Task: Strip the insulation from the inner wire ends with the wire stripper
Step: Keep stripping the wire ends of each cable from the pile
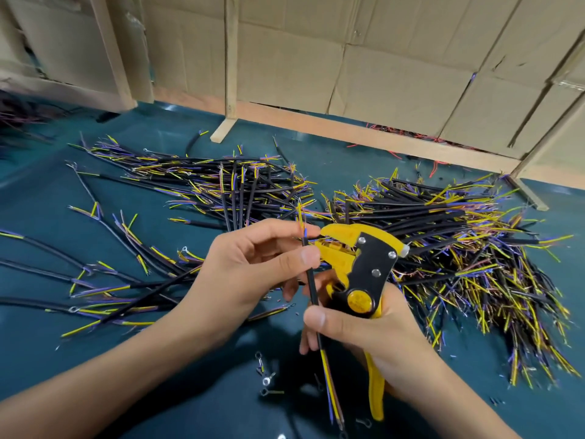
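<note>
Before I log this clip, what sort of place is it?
Probably a small cable-assembly workbench: heaps of cut black cables cover a teal table, the right hand holds a yellow wire stripper, and flattened cardboard walls the bench.

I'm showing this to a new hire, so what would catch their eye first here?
The yellow-and-black wire stripper at centre, gripped by the right hand, while the left hand pinches a black cable at its head. Behind, two heaps of cables with yellow and purple ends cover the teal table.

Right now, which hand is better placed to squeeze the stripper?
The right hand: it already grips the wire stripper by its handles, while the left hand pinches the black cable at the tool's mouth.
</note>
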